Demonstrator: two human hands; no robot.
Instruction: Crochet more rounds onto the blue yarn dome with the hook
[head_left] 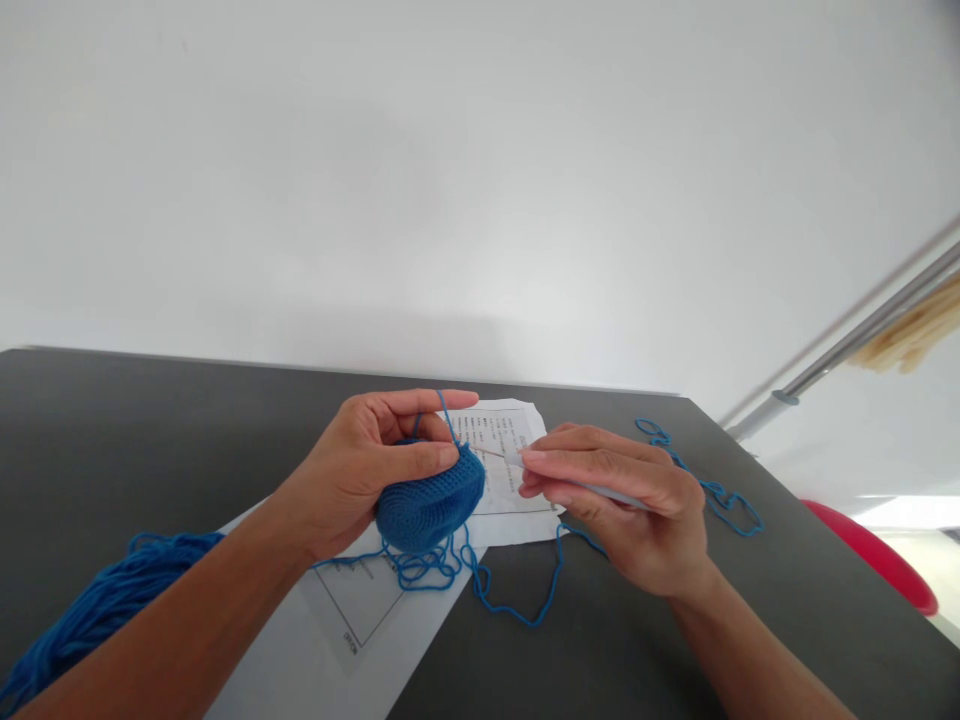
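A: Hands?
B: Left hand (367, 450) pinches the blue crochet piece (435, 510) under its thumb, index finger stretched to the right, yarn strand (447, 412) over it. Right hand (637, 530) grips the crochet hook (511, 459) pen-style.
A: Piece location, axis?
B: Just below frame centre. Long axis near level, right end slightly up; rounded face toward lower left, worked edge toward the hook. Hook slopes down to the right, tip pointing left at that edge.
A: Looks?
B: Solid blue, tight stitch rows, rounded pouch shape, dented on the right.
A: Around it?
B: Loose yarn (427, 572) just below, printed sheets (300, 650) underneath, skein (112, 600) lower left, yarn tangle (727, 500) right of centre, all on a dark table (150, 430).
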